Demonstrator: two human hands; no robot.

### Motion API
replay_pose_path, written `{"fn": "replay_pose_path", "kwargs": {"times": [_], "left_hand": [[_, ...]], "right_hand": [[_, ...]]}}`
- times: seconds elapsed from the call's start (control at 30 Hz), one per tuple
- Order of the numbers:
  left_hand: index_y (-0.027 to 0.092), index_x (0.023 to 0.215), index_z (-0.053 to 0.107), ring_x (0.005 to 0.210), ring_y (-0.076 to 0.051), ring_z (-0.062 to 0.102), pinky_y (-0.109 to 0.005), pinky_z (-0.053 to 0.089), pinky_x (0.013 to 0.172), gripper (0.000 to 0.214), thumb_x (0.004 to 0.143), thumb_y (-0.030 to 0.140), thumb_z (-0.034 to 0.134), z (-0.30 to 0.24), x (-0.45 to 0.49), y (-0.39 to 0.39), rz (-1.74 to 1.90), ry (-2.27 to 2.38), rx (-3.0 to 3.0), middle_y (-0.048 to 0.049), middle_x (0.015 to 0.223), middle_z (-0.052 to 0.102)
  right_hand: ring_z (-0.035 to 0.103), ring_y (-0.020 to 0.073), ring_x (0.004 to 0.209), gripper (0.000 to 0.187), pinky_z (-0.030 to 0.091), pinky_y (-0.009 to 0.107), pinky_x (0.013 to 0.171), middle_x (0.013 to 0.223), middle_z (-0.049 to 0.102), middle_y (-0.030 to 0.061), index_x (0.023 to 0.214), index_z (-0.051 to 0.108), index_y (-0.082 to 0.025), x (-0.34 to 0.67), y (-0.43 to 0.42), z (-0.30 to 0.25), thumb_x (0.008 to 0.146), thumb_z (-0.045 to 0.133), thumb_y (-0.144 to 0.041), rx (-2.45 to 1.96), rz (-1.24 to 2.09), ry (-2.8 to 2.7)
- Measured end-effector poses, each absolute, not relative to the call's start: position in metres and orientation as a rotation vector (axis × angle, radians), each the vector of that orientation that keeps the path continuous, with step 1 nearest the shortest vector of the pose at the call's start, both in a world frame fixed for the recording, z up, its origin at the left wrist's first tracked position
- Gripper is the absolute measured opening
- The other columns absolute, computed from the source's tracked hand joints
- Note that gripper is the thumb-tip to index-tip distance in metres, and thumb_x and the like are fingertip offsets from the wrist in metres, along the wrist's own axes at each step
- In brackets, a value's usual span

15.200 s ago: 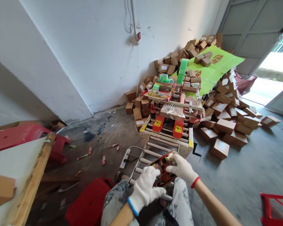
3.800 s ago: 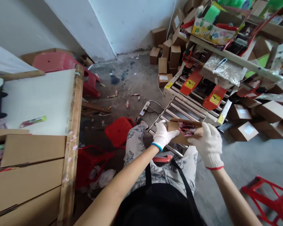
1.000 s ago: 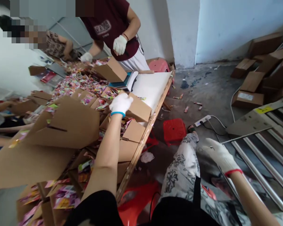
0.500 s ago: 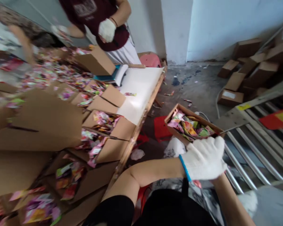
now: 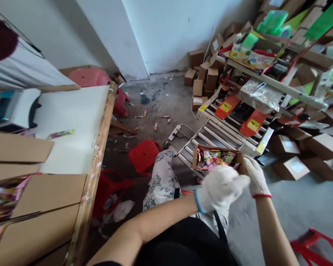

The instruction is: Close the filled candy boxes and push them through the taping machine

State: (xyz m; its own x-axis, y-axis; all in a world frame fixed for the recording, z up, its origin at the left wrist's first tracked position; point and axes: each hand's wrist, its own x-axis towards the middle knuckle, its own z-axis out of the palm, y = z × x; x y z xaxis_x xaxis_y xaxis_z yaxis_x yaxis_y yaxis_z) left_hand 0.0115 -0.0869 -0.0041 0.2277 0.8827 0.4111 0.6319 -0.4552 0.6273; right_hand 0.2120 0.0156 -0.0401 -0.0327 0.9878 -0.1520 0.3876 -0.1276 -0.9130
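Observation:
A small open cardboard box [image 5: 195, 158], filled with colourful snack packets [image 5: 215, 157], is at the near end of a roller conveyor [image 5: 211, 136]. My right hand [image 5: 256, 176], in a white glove with a red cuff, grips the box's right end. In front of the box's near side is my left hand [image 5: 222, 187], gloved in white with a blue cuff. Motion blurs its fingers, and whether it touches the box is unclear. The near wall of the box is partly hidden behind it.
A sealing machine [image 5: 255, 92] with orange guides stands over the conveyor. Closed cartons [image 5: 204, 75] are piled by the wall. At left is a wood-edged table [image 5: 72, 111] with open boxes. A red stool [image 5: 144, 155] and a power strip [image 5: 174, 132] are on the floor.
The view has turned right, away from the packing table. The box has moved from beside the conveyor to over its near rollers. My right hand now shows at the box's end.

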Motion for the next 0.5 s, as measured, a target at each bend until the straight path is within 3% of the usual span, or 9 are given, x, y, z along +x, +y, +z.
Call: {"fn": "replay_pose_path", "kwargs": {"times": [0.07, 0.17, 0.27, 0.4, 0.5], "left_hand": [[0.021, 0.127, 0.061, 0.104, -0.027, 0.064, -0.046, 0.054, 0.096, 0.058, 0.086, 0.062, 0.067, -0.017, -0.035, -0.103, 1.265, 1.623, 2.081, -0.0116, 0.108, 0.065], [0.016, 0.138, 0.055, 0.116, -0.031, 0.06, -0.05, 0.052, 0.103, 0.091, 0.073, 0.078, 0.069, -0.041, -0.078, -0.107, 1.154, 1.646, 2.036, -0.0165, 0.123, 0.062], [0.02, 0.136, 0.06, 0.122, -0.029, 0.058, -0.046, 0.048, 0.109, 0.072, 0.084, 0.07, 0.064, -0.051, -0.081, -0.088, 0.849, 1.451, 2.089, -0.014, 0.129, 0.065], [0.023, 0.123, 0.07, 0.116, -0.026, 0.064, -0.039, 0.049, 0.105, 0.046, 0.094, 0.057, 0.059, -0.044, -0.07, -0.058, 0.689, 1.446, 1.985, -0.0091, 0.121, 0.071], [0.023, 0.107, 0.074, 0.102, -0.022, 0.067, -0.036, 0.052, 0.097, 0.031, 0.1, 0.045, 0.053, -0.043, -0.063, -0.046, 0.697, 1.573, 1.853, -0.0057, 0.105, 0.073]], "right_hand": [[0.068, 0.0262, 0.104, 0.057, 0.057, 0.04, 0.09, 0.115, 0.071, 0.0101, 0.131, 0.059, -0.019, 0.225, 0.008, -0.035, 0.092, 0.058, -0.061, -1.52, 1.25, -1.474], [0.065, 0.0285, 0.11, 0.069, 0.053, 0.04, 0.093, 0.121, 0.069, 0.0109, 0.133, 0.06, -0.022, 0.214, -0.004, -0.019, 0.079, 0.069, -0.065, -1.359, 1.3, -1.873], [0.061, 0.0314, 0.108, 0.07, 0.05, 0.039, 0.088, 0.115, 0.068, 0.0098, 0.122, 0.069, -0.025, 0.181, -0.004, -0.002, 0.061, 0.087, -0.054, -1.378, 1.063, -2.396], [0.061, 0.0214, 0.086, 0.029, 0.039, 0.029, 0.068, 0.093, 0.068, 0.0037, 0.098, 0.072, -0.025, 0.149, 0.021, 0.006, 0.079, 0.074, -0.047, -1.45, 0.824, -2.846], [0.059, 0.0181, 0.074, 0.027, 0.035, 0.028, 0.061, 0.083, 0.067, 0.0026, 0.086, 0.07, -0.023, 0.143, 0.037, 0.0, 0.083, 0.07, -0.049, -1.586, 0.833, -2.871]]}}
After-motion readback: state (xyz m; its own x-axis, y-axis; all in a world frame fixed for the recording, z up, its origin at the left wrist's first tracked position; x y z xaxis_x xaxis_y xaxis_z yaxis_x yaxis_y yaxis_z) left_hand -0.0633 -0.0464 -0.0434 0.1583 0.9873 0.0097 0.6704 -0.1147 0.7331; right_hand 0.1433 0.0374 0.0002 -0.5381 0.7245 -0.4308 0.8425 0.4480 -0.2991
